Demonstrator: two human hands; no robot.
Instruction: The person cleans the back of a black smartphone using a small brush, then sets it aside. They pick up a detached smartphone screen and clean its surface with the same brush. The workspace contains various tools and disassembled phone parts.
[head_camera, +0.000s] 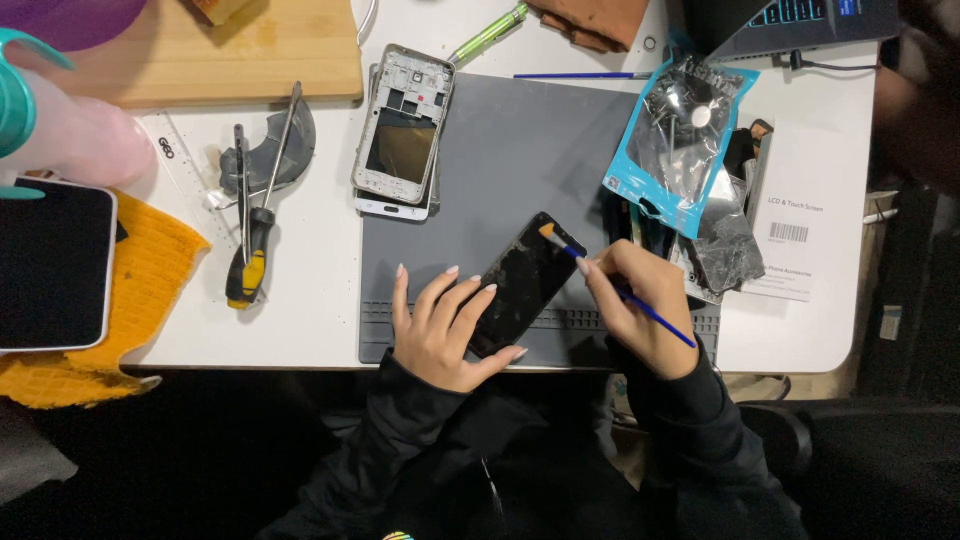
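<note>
On the grey work mat (500, 150), near its front edge, lies a black phone screen panel (522, 282), set aslant.

Left hand (440, 325): fingers spread flat, resting on the panel's lower left edge and pinning it to the mat; nothing gripped.

Right hand (635, 305): fingers pinched shut on a blue-handled brush (610, 283), whose pale bristle tip touches the panel's upper corner.

Risks, as judged: the panel rests near the mat's front edge and could slide toward the person's lap if the left hand lifts or the brush pushes too hard; a firm stroke could scratch the glass or drive grit under it; the elbow or sleeve could nudge the packets lying just beside the right hand.

Packages and labels: a blue-edged clear plastic packet (680, 140), rectangular, tilted, on the mat's right edge; a dark crinkled foil bag (728, 250) just below it; a white flat box (815, 215) with a small black barcode label, at the counter's (320, 290) right side, partly beneath both.

Also present: a stripped silver phone frame (402, 130) at the mat's upper left corner; a yellow-handled screwdriver (250, 255); a wooden board (230, 55); a yellow cloth (140, 270).
</note>
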